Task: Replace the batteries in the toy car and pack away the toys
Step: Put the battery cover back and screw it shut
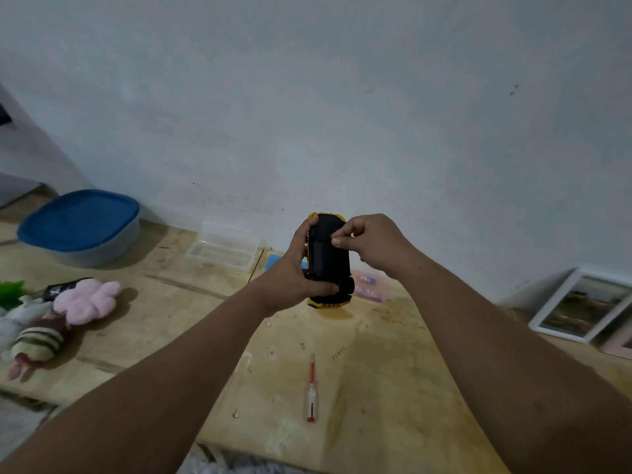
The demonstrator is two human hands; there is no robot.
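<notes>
The left hand point(294, 268) grasps the toy car point(329, 265) underside up above the worktop point(393, 371), the right hand point(372, 244) pinches at its battery cover, so the plush toys point(85, 299) remain unpacked.

A plain pale wall point(342, 97), dimly lit, fills the upper frame. Below it runs a scuffed, light wooden counter point(393, 388). At right, framed pictures point(581, 304) lean against the wall's base.
</notes>
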